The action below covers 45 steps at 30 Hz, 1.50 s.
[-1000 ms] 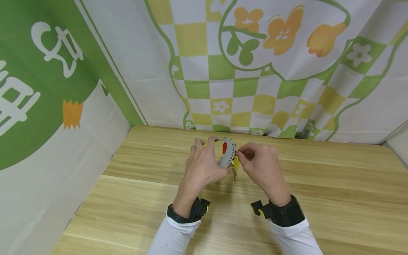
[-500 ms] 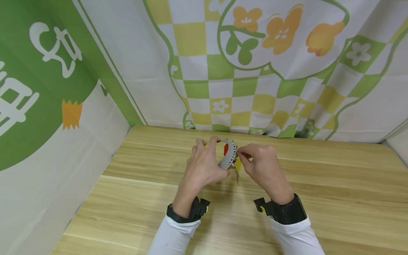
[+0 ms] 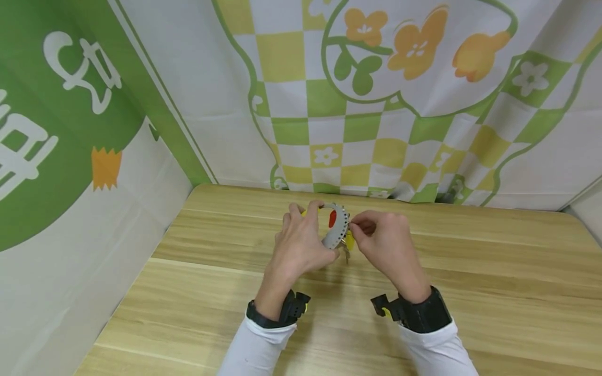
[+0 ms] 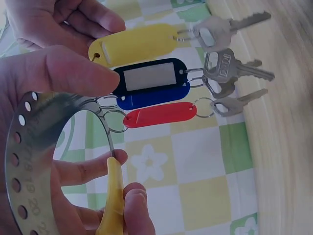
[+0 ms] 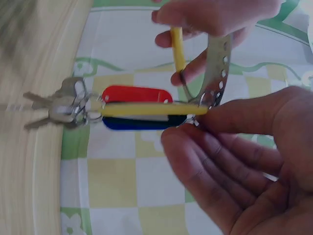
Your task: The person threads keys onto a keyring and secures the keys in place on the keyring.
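Note:
My left hand (image 3: 298, 240) grips a metal key hoop (image 3: 336, 230), a curved plate with a row of numbered holes and a yellow handle (image 4: 113, 196). Fingers wrap the handle while the thumb lies across the plate. At the plate's outer edge my right hand (image 3: 388, 240) pinches the ring end of a yellow key tag (image 4: 142, 44) between thumb and fingertips. Beside it hang a black tag (image 4: 149, 77), a blue tag (image 4: 156, 99) and a red tag (image 4: 161, 114), on small split rings. Silver keys (image 4: 222, 68) dangle from the tags' far ends.
Both hands are above a light wooden table (image 3: 197, 303). A green, yellow and white patterned cloth (image 3: 324, 125) hangs behind its far edge, with a green and white one (image 3: 70, 130) at the left. Each wrist wears a black camera strap (image 3: 423, 313).
The hoop and hanging tags shifted slightly right, then back left. My right hand made the same small movement, staying at the plate's edge. My left hand keeps its grip.

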### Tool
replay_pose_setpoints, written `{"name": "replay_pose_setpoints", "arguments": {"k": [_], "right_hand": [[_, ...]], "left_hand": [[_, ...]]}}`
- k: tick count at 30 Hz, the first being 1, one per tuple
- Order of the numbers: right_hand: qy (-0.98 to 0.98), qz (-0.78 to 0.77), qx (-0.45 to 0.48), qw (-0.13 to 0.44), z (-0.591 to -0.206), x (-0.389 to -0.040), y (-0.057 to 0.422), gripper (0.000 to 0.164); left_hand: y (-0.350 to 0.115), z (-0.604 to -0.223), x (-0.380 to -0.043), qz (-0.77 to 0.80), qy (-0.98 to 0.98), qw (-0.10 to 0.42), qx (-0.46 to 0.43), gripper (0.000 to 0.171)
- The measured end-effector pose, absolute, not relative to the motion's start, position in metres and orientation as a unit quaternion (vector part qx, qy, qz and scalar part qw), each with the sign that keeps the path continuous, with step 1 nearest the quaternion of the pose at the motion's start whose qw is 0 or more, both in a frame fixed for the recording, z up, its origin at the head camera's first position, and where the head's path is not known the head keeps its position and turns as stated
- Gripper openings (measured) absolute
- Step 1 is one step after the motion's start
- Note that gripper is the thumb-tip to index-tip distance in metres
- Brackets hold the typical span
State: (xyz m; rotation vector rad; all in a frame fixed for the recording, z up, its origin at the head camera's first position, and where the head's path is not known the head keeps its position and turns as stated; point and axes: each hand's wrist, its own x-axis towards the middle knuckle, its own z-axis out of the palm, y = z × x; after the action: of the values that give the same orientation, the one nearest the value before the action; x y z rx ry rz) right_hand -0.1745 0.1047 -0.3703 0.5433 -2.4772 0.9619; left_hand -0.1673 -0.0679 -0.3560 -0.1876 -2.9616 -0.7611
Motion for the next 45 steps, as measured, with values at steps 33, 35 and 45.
{"name": "replay_pose_setpoints", "arguments": {"k": [33,35,45], "right_hand": [[-0.892,0.41,0.141,0.127,-0.3663,-0.1709,0.107,0.007],[-0.889,0.416,0.141,0.132,-0.3665,-0.1711,0.1067,0.007],[-0.885,0.357,0.21,0.213,-0.3686,-0.1741,0.1084,0.005]], "left_hand": [[-0.0665,-0.3553,-0.1656,-0.248,-0.965,0.046,-0.069,0.091],[-0.0664,-0.3557,-0.1657,-0.249,-0.965,0.047,-0.069,0.091],[-0.0662,-0.3559,-0.1659,-0.252,-0.964,0.034,-0.076,0.091]]}}
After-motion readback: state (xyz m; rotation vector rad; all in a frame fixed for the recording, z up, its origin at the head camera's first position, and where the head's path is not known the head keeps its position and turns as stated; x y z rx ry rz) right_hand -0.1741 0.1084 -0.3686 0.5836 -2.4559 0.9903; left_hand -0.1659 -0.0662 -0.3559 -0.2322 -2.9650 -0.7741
